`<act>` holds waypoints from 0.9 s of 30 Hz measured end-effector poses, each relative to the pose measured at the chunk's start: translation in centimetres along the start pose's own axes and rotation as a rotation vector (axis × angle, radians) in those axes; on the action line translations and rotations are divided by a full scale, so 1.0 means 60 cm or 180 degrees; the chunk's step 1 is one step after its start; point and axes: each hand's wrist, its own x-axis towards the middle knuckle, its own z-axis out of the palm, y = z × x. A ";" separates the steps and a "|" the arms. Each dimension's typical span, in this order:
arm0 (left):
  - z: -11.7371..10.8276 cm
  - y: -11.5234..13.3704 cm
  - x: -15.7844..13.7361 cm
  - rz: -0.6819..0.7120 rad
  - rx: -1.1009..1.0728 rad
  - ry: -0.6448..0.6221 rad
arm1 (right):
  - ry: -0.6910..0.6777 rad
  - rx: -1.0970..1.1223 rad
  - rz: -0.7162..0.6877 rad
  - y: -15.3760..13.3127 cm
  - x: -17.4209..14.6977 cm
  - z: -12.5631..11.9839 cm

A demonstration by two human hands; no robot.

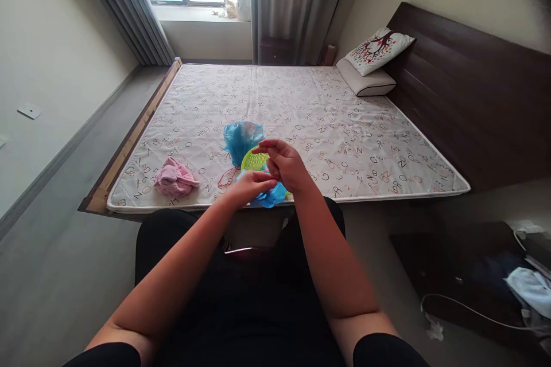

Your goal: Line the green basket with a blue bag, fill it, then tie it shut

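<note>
My left hand (255, 186) and my right hand (284, 165) meet above the near edge of the mattress. The fingers of both hands are closed in a pinch, close together, on something too small to make out. Below them lies a crumpled blue plastic bag (272, 197), partly hidden by my hands. Just behind is a yellow-green mesh basket (253, 160), its near part covered by my hands. A second blue plastic bag (241, 140) stands bunched up beyond the basket. Left of the basket, a thin red loop of cord (227, 178) rests on the mattress.
A pink towel (175, 176) lies bunched on the mattress (293, 97) at the left. Pillows (379, 51) rest by the dark headboard (465, 86). At the right, a low dark cabinet (456, 264) carries a white cord and a pale cloth (531, 289).
</note>
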 end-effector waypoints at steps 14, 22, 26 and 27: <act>-0.003 -0.016 0.002 0.0114 -0.0530 0.0267 | -0.0132 -0.0757 0.0106 0.041 0.004 -0.070; -0.009 -0.022 0.003 0.0223 -0.0821 0.0518 | -0.0908 -0.1813 0.0267 0.048 0.000 -0.110; -0.004 -0.029 0.015 0.0278 -0.1211 0.1200 | -0.0184 -0.1459 0.0205 0.046 -0.005 -0.098; -0.003 -0.030 0.018 0.0252 -0.1289 0.1368 | -0.0075 -0.1369 0.0204 0.047 -0.008 -0.091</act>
